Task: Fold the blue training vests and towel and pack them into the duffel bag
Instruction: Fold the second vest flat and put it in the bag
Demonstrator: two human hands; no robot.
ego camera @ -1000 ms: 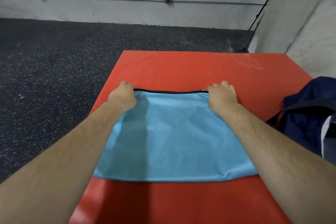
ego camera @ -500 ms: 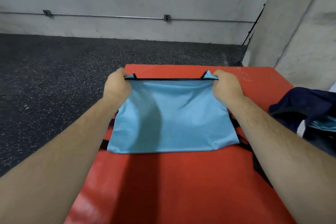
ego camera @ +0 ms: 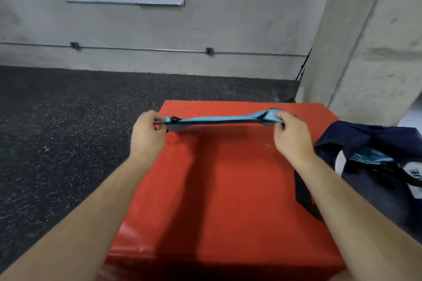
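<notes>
Glossy red mat (ego camera: 228,189); left hand (ego camera: 147,136), right hand (ego camera: 293,138) pinch thin blue vest (ego camera: 219,119) taut.

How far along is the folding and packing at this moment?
Done: some light-blue fabric already lies in the open duffel bag. In hand: the left hand and right hand pinch the corners of a blue vest, held above the red mat. Left: folding and packing this vest; no towel is visible.
</notes>
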